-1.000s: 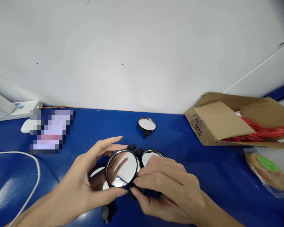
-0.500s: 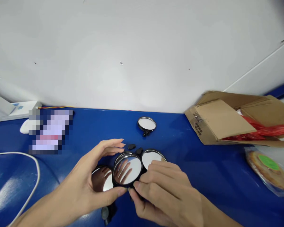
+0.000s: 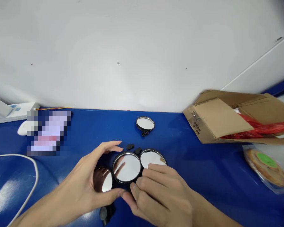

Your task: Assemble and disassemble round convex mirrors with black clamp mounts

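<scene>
A round black-rimmed mirror (image 3: 127, 167) lies in the middle, in front of me. The thumb and bent fingers of my right hand (image 3: 161, 192) pinch at its lower edge, where the mount is hidden. My left hand (image 3: 90, 179) is open in a wide C on its left, thumb tip near my right thumb. Partly behind that palm is another round mirror (image 3: 107, 183), and a third round mirror (image 3: 151, 157) is partly covered by my right knuckles. Small black mount pieces (image 3: 130, 146) sit just beyond the middle mirror. A black mount (image 3: 103, 213) shows below my left thumb.
Farther back on the blue table (image 3: 104, 126) lies another round mirror (image 3: 145, 124). An opened cardboard box (image 3: 222, 116) with red plastic and a wrapped round item (image 3: 265, 167) are at right. At left are a blurred phone (image 3: 50, 130) and a white cable (image 3: 35, 176).
The middle mirror has come down level, where it was raised and tilted over another rim. My right hand has dropped slightly with it; my left fingers have drawn back a little.
</scene>
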Demonstrator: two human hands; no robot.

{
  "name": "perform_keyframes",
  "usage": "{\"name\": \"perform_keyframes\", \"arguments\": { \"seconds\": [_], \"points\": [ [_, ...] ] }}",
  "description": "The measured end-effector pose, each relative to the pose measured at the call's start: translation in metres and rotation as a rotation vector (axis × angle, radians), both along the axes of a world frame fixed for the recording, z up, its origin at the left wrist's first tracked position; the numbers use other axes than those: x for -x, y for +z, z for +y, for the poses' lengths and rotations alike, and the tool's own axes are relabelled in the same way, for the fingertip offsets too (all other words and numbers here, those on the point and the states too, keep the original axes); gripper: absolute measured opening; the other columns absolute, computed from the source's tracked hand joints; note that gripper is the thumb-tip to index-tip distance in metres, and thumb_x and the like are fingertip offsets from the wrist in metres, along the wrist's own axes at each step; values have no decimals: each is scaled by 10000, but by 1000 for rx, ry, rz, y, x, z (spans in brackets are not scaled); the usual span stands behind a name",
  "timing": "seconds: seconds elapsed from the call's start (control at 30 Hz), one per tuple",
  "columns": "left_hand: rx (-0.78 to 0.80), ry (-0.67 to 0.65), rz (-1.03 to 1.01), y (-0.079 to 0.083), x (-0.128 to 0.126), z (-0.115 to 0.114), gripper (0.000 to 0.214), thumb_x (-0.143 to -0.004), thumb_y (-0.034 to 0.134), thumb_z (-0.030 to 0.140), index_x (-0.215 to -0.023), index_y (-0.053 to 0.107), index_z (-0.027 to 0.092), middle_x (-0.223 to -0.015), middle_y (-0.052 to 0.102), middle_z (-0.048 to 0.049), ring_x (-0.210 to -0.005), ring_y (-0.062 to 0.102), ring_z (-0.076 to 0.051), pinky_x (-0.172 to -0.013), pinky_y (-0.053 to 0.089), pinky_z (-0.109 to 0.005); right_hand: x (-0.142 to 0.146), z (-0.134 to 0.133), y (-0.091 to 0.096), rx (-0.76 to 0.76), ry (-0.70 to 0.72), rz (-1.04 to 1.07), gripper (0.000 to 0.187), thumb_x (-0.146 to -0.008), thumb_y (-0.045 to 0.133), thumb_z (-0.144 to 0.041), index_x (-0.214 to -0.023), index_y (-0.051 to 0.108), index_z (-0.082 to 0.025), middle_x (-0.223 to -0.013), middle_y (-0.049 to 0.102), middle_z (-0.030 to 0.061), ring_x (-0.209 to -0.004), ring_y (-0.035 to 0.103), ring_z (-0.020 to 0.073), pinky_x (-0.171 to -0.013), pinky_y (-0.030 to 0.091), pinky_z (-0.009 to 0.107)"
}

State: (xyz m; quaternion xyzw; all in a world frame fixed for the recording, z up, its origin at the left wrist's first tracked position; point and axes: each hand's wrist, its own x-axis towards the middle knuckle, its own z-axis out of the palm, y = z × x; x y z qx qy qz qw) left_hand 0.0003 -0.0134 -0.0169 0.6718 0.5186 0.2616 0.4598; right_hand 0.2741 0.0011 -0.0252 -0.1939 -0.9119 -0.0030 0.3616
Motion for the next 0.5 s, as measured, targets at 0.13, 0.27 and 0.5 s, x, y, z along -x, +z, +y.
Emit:
{"name": "perform_keyframes", "arguments": {
  "seconds": [0.13, 0.27, 0.5],
  "points": [
    [-9, 11, -17, 2, 0, 0, 927, -879, 1013, 407, -1682, 554, 461, -1556, 747, -86, -1327, 794, -405, -1002, 726, -461, 1, 5, 9, -8, 47, -10, 273, -969, 841, -116, -771, 687, -224, -703, 693, -39, -607, 559, 135, -569, 477, 365],
    [-19, 36, -30, 3, -2, 0, 892, -840, 1034, 392, -1635, 634, 451, -1498, 792, -63, -1336, 795, -406, -1053, 720, -478, 3, 6, 14, -17, 54, -49, 244, -987, 829, -172, -779, 709, -217, -701, 692, -29, -597, 570, 145, -550, 489, 369],
    [44, 36, -62, 6, -5, 0, 850, -884, 1001, 385, -1646, 628, 439, -1490, 800, -60, -1291, 821, -376, -1036, 727, -453, -4, 12, 32, 100, -50, 36, 165, -1075, 694, -219, -917, 741, -203, -711, 706, -4, -614, 634, 174, -603, 493, 377]
  ]
}}
